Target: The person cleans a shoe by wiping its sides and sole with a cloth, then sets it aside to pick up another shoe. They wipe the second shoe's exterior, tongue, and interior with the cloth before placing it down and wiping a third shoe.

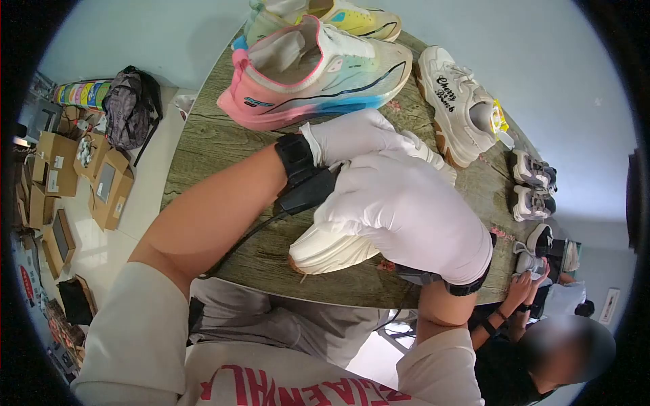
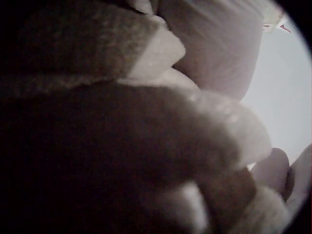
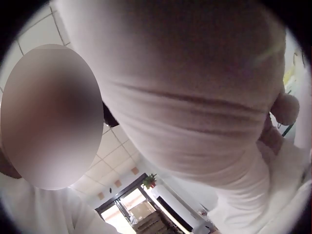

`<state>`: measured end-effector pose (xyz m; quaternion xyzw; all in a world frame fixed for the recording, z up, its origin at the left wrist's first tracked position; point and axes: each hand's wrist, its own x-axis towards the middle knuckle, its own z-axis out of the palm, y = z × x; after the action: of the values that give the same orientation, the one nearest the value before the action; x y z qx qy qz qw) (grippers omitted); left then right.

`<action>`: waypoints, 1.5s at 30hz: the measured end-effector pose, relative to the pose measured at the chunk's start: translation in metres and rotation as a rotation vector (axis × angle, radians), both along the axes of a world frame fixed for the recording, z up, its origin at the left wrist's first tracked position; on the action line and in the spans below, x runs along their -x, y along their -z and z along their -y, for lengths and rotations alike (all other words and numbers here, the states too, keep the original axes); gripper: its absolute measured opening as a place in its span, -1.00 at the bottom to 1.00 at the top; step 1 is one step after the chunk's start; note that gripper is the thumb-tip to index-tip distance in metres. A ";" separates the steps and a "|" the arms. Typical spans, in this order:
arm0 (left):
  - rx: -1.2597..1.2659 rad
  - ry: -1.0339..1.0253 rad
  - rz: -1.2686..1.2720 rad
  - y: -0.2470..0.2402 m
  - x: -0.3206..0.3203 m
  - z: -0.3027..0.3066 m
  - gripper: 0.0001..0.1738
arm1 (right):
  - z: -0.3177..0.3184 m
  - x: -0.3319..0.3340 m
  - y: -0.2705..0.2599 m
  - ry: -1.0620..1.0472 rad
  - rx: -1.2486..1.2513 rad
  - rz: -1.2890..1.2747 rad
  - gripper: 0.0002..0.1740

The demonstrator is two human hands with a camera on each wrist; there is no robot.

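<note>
A cream-white shoe (image 1: 332, 252) lies low over the wooden table, largely covered by two white-gloved hands. My left hand (image 1: 355, 137) grips its far side, near the laced part. Across the middle of the shoe is my right hand (image 1: 409, 203), its fingers bent down against the near part and holding it. The right hand overlaps the left in the head view, so most left fingertips are hidden. In the left wrist view, a dark, blurred close-up shows pale shoe material (image 2: 161, 53). The right wrist view is filled mostly by the gloved right hand (image 3: 195, 97).
A pink, white and blue sneaker (image 1: 305, 88) stands beyond the hands, with a yellow one (image 1: 365, 20) behind it. To the right are a white lettered sneaker (image 1: 457, 105) and small grey shoes (image 1: 531, 203). Another person (image 1: 501, 338) sits at the table's right side.
</note>
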<state>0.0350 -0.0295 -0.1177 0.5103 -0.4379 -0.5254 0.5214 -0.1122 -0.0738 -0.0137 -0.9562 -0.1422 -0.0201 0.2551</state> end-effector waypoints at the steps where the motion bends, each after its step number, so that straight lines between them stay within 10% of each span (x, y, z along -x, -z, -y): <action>1: -0.012 0.000 -0.006 0.000 0.000 0.001 -0.53 | 0.000 0.000 0.001 0.000 0.000 0.000 -0.92; 21: -0.057 0.051 0.054 0.016 -0.005 0.004 -0.69 | 0.028 0.014 -0.030 0.286 0.135 0.059 -0.88; 45: 0.066 0.044 0.025 0.022 -0.005 0.007 -0.63 | 0.017 0.004 -0.016 0.052 0.011 0.007 -0.91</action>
<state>0.0396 -0.0370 -0.1396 0.4897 -0.4727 -0.5155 0.5207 -0.1165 -0.0904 0.0020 -0.9609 -0.1184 -0.0290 0.2486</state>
